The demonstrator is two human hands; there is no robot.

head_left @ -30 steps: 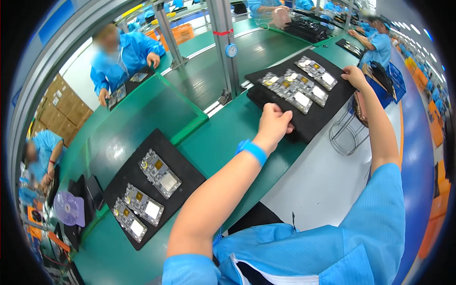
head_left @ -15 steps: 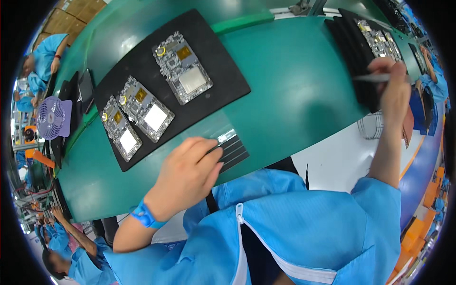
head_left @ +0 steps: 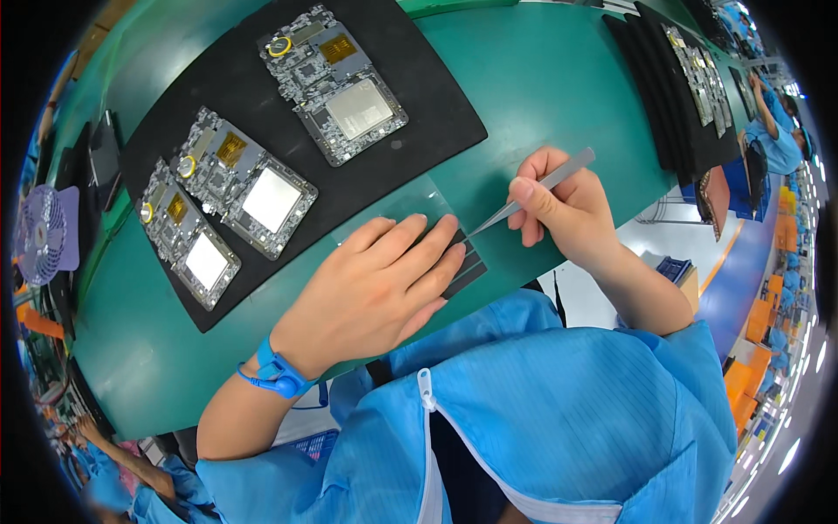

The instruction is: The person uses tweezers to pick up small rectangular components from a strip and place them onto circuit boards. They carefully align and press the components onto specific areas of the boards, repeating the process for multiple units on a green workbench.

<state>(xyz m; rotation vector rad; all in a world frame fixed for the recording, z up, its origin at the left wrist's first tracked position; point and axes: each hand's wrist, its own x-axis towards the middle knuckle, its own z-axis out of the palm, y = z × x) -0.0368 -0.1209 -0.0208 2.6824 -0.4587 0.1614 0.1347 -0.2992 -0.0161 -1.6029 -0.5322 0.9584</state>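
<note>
My left hand [head_left: 384,284] lies with fingers stretched over a clear sheet carrying dark strips [head_left: 467,272] at the table's near edge. My right hand [head_left: 563,205] grips metal tweezers [head_left: 559,177], whose tips meet the edge of the strip sheet beside my left fingertips. Beyond my left hand, three circuit boards rest on a black mat [head_left: 419,96]: one board [head_left: 336,87] at the upper right, a middle board [head_left: 249,179], and a left board [head_left: 188,231]. Each has a silver shield and a gold-brown patch. A blue wrist strap [head_left: 278,371] circles my left wrist.
More boards [head_left: 703,83] sit on stacked black mats [head_left: 650,96] at the far right of the green table [head_left: 541,79]. A purple fan [head_left: 44,234] stands at the left. Other people in blue work along both sides.
My right hand has come from the stacked mats at the right to the strip sheet, with the tweezers in it. My left fingers have spread flatter over the sheet. The view has shifted.
</note>
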